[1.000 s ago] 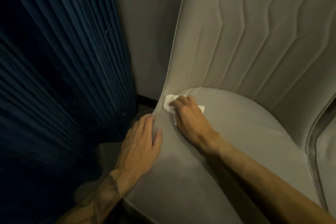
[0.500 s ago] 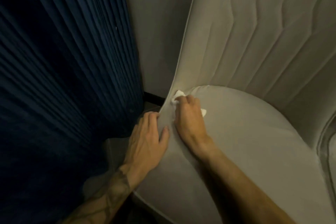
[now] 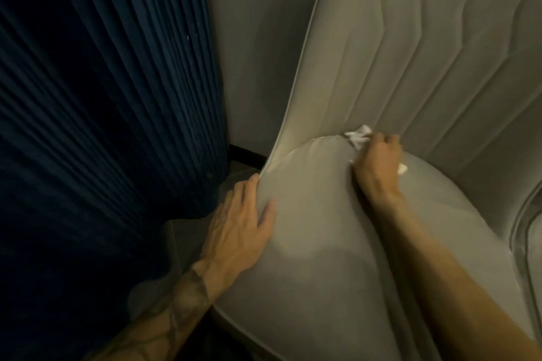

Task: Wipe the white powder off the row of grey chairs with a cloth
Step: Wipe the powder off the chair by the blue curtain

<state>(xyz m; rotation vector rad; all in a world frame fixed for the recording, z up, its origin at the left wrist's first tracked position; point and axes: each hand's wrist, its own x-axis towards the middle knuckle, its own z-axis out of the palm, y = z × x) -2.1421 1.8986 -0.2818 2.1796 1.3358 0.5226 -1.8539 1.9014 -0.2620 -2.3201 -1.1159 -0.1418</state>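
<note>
since ~1 s ago the right hand (image 3: pixel 378 164) has slid the small crumpled white cloth (image 3: pixel 358 136) along the crease where seat meets backrest, from the seat's back-left corner toward the middle of its back edge. its fingers (image 3: pixel 387 141) are curled tight round the cloth. one tuft pokes out ahead of the knuckles into the crease, and another shows on the far side of the hand. the left hand (image 3: pixel 240 231) hasn't shifted: it lies flat on the seat's left edge w/ fingers fairly straight and thumb on top, gripping nothing, prob. bracing the chair.

meaning for the task: the left end of the crease looks done and the pass is working rightward. the rest of the back edge, the backrest and the other chairs are likely still to do. powder is hard to make out in the dim light, apart from a few pale flecks on the backrest.

materials: the grey upholstered chair seat (image 3: pixel 308 258) is smooth, domed and rounded, w/ a piped rim. it looks soft and dents a bit under the hands. the tall grey quilted backrest (image 3: pixel 425 53) has zigzag stitched channels and a pale piped edge. the edge of a second grey chair (image 3: pixel 532 231) sits just beside the seat, at the right. a pleated dark blue curtain (image 3: pixel 102 97) hangs at the left, w/ a plain grey wall (image 3: pixel 258 53) between it and the backrest.
</note>
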